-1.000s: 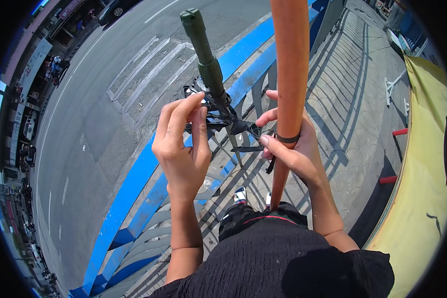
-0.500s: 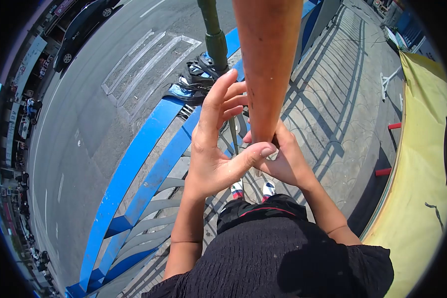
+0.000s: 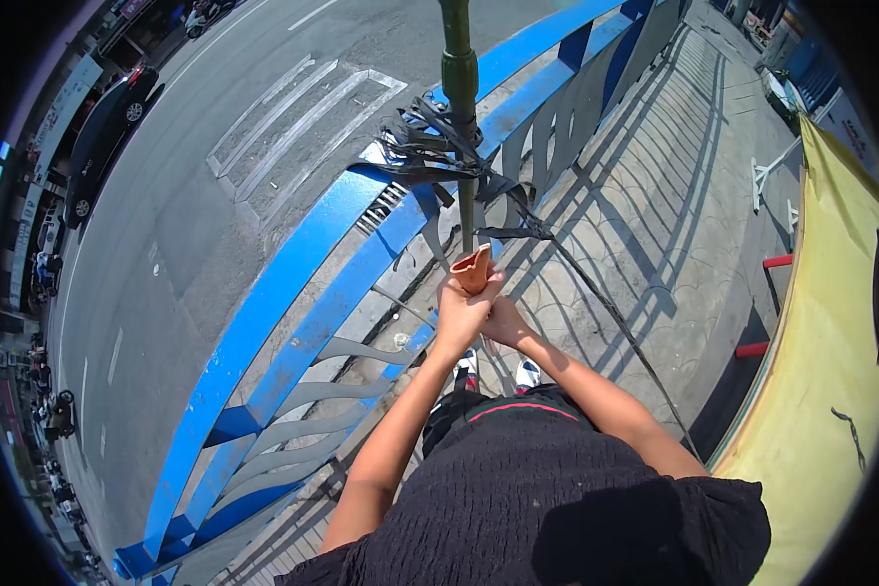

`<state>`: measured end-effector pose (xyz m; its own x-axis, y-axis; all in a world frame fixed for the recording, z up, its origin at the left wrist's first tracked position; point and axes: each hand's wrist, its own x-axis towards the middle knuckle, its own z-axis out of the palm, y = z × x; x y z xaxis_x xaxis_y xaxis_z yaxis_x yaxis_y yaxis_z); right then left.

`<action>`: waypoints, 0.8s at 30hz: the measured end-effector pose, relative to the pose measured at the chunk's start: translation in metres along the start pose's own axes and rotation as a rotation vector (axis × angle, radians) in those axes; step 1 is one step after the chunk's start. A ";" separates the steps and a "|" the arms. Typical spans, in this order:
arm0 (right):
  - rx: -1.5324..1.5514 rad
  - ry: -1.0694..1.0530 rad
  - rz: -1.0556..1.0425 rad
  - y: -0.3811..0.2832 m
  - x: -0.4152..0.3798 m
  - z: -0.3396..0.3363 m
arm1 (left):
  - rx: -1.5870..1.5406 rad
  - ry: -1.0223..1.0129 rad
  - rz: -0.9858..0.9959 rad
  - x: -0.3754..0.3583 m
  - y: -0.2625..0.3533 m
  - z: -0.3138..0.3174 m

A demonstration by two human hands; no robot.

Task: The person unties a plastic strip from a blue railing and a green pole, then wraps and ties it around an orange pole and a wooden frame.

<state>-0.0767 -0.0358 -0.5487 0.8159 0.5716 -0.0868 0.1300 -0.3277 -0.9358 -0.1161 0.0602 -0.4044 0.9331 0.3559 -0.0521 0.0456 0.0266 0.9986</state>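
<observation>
Grey asphalt road [image 3: 215,176] fills the left of the view, with white painted markings and a dark car [image 3: 98,146] at the far left edge. A paved footway [image 3: 674,195] runs along the right, crossed by rail shadows.

Long blue-painted metal railing [image 3: 293,322] with wavy grey balusters runs diagonally from the lower left corner to the top right, separating road from footway. The person stands on the footway side, close to it.

Yellow fabric sheet [image 3: 830,322] occupies the right edge, with red bars [image 3: 767,303] just beside it.

Olive-green round metal post [image 3: 459,88] rises above the railing's top rail. Black flat straps [image 3: 430,146] are wound in a tangle around the post and the top rail; one black strand [image 3: 596,293] leads from the tangle down toward the lower right.

Orange-brown round pole [image 3: 476,270], seen nearly end-on, sits just below the strap tangle and in front of the balusters. Only its upper end shows; the rest is hidden behind the hands.

Left hand [image 3: 459,313] is closed around the pole just under its visible end. Right hand [image 3: 503,320] is pressed against the left from the right side; whether its fingers wrap the pole cannot be told.

Handling assessment: the pole appears rigid and smooth-skinned, likely to slide through a loose grip, and long enough to swing at its free end. Judged best taken with both hands stacked near one end, close to the railing. The straps look limp and light, easily snagged.
</observation>
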 end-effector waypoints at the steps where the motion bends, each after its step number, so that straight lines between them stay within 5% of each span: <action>1: -0.056 -0.027 -0.028 0.009 0.001 0.003 | -0.004 0.021 0.053 0.003 -0.021 0.000; 9: -0.071 -0.079 -0.056 0.055 0.006 0.023 | -0.029 0.076 0.052 0.007 -0.040 -0.006; 15: -0.064 -0.063 0.109 0.000 0.014 0.008 | -0.007 0.174 -0.115 0.024 -0.136 -0.033; 21: -0.101 -0.122 0.170 -0.015 0.005 0.006 | -0.027 0.179 -0.197 0.046 -0.164 -0.060; 24: -0.173 -0.216 0.164 -0.014 0.001 0.003 | 0.604 0.216 -0.135 0.063 -0.163 -0.069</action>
<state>-0.0797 -0.0285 -0.5366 0.6978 0.6409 -0.3200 0.1157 -0.5416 -0.8326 -0.0896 0.1421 -0.5707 0.8154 0.5674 -0.1152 0.4087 -0.4231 0.8087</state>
